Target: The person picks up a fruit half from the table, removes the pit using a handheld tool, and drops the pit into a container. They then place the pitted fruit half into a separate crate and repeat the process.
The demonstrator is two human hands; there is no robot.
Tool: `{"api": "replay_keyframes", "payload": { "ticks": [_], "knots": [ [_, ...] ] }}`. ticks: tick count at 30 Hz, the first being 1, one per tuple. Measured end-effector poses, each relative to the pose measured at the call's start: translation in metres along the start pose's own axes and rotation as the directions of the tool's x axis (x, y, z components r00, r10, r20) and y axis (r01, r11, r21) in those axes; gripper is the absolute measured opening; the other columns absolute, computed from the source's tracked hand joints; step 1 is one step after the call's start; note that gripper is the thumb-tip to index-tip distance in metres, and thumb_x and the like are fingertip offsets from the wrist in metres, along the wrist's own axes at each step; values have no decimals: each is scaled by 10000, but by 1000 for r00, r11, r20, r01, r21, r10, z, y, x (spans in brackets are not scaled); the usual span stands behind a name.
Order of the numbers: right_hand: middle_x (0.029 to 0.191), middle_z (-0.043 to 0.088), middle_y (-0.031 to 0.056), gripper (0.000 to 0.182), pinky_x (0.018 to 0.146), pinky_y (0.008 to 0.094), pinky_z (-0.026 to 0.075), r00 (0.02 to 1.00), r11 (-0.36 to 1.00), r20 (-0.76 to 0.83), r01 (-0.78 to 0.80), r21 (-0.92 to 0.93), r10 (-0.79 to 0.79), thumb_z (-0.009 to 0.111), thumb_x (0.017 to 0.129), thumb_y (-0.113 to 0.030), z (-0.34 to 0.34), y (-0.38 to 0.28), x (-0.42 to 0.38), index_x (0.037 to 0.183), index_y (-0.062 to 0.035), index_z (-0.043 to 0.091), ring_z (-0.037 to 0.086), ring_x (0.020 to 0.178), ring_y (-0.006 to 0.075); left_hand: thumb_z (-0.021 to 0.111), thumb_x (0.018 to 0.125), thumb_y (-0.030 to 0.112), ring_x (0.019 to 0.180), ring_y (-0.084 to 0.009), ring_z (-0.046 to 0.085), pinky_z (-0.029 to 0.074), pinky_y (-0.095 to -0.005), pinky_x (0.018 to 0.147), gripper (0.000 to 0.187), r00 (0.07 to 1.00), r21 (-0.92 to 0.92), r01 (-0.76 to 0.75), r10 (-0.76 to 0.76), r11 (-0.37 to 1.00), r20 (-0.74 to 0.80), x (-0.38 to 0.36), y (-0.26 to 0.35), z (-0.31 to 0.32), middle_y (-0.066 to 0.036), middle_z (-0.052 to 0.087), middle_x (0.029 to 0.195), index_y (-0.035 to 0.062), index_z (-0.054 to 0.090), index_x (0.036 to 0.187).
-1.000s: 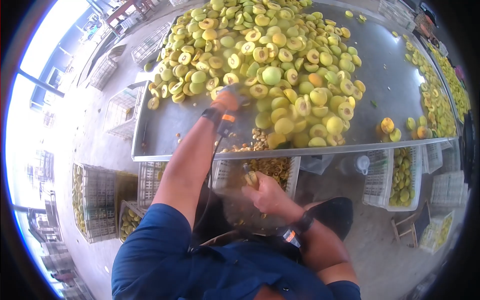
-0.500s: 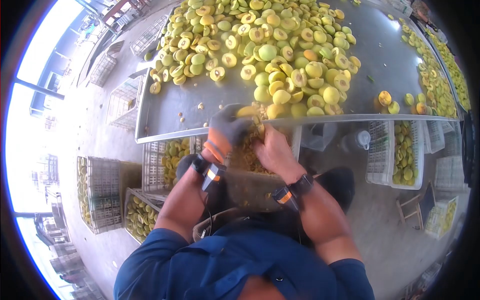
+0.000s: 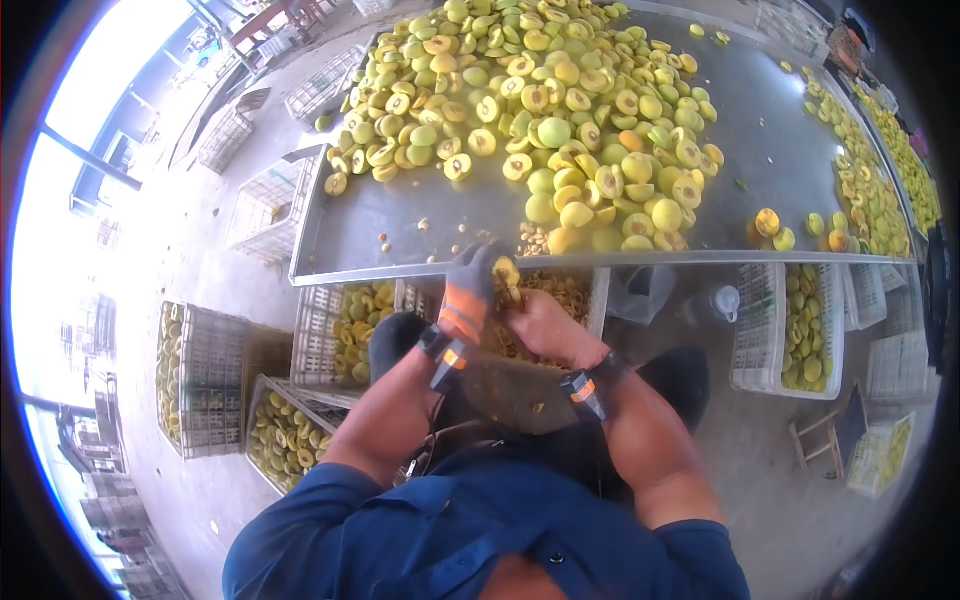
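Fruit: a yellow halved peach-like fruit (image 3: 506,272), cut face toward the camera, is held just below the front lip of the table, above a crate.
Left hand: the hand in a grey-and-orange work glove (image 3: 470,285) is closed around the fruit, bracing it.
Right hand: the bare hand (image 3: 535,318) presses against the fruit from below; whether it grips a tool cannot be told.
Crate below: a white plastic crate of brownish pits (image 3: 575,290) sits under the hands, placed to catch what drops.
Table: a grey sheet-metal table (image 3: 400,225) carries a heap of yellow-green fruit halves (image 3: 540,110) within arm's reach.
Side crates: white lattice crates of pitted halves (image 3: 800,320) stand beside the seat.
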State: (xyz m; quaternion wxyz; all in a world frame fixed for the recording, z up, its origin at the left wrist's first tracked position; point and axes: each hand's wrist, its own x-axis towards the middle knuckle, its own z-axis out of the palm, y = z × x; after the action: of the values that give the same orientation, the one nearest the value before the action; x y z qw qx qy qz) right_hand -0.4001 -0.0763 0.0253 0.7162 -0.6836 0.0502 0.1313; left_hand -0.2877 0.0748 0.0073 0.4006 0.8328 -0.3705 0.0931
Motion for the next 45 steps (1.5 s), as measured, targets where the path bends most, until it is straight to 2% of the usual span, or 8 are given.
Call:
{"api": "replay_keyframes", "payload": {
  "ticks": [4, 13, 27, 28, 32, 35, 38, 45],
  "knots": [
    [646, 453, -26, 260, 459, 326, 369, 918, 820, 286, -380, 427, 277, 633, 1046, -225, 9, -22, -14, 832, -118, 531, 453, 491, 104, 686, 853, 17, 1007, -395, 714, 600, -402, 857, 442, 996, 45, -84, 85, 995, -22, -14, -20, 14, -215, 700, 1214, 23, 677, 1295],
    [675, 419, -47, 187, 457, 307, 396, 853, 798, 457, -450, 401, 251, 581, 1084, -214, 23, -13, -12, 938, -134, 496, 446, 483, 91, 743, 868, 96, 929, -357, 746, 599, -413, 825, 371, 997, -175, -47, 56, 983, 48, -29, -23, -7, -174, 757, 1059, 20, 695, 1228],
    [638, 562, 72, 227, 395, 355, 415, 893, 881, 96, -449, 147, 439, 638, 997, -182, 28, 65, 5, 840, -34, 568, 524, 442, 172, 588, 1036, 57, 1036, -274, 766, 621, -366, 945, 264, 948, 246, 300, -259, 922, -186, -49, -85, -125, -179, 778, 1145, -37, 697, 1258],
    [641, 563, 70, 227, 395, 353, 415, 909, 886, 102, -416, 205, 403, 643, 997, -187, 27, 57, 2, 851, -32, 565, 522, 439, 169, 594, 1076, 130, 1001, -236, 765, 623, -351, 897, 265, 667, -469, 560, -707, 683, -233, -55, -109, -134, -156, 790, 1117, -33, 713, 1249],
    [657, 572, 58, 236, 409, 344, 429, 959, 934, 60, -282, 220, 276, 657, 1008, -218, 25, 51, 1, 936, -12, 569, 531, 438, 161, 763, 961, 242, 913, -234, 742, 571, -377, 817, 274, 767, 465, 642, -505, 610, -396, -55, -134, -176, -139, 798, 1025, 6, 791, 1098],
    [687, 621, 91, 263, 499, 386, 484, 973, 970, -6, -230, 79, 231, 671, 996, -241, 29, 33, 3, 991, 16, 611, 592, 501, 206, 780, 939, 255, 969, -285, 758, 576, -388, 892, 280, 760, -4, 570, -528, 822, -379, 8, -133, -144, -161, 792, 1082, 38, 803, 1115],
    [769, 672, 143, 290, 657, 423, 519, 988, 989, -35, -147, 25, 148, 688, 969, -249, 30, 34, 12, 1034, 29, 636, 658, 672, 268, 774, 932, 261, 1087, -347, 739, 569, -404, 978, 362, 934, 219, 325, -275, 920, -228, 87, -121, -85, -194, 773, 1172, 71, 770, 1240],
    [909, 722, 214, 326, 806, 460, 540, 979, 987, -128, -157, 29, 159, 691, 954, -254, 18, 28, 19, 1094, 37, 653, 701, 849, 365, 814, 839, 493, 1195, -354, 699, 541, -415, 1029, 636, 799, 323, 556, -600, 766, 49, 188, -206, 21, -180, 757, 1265, 71, 728, 1307]
  ]
}}
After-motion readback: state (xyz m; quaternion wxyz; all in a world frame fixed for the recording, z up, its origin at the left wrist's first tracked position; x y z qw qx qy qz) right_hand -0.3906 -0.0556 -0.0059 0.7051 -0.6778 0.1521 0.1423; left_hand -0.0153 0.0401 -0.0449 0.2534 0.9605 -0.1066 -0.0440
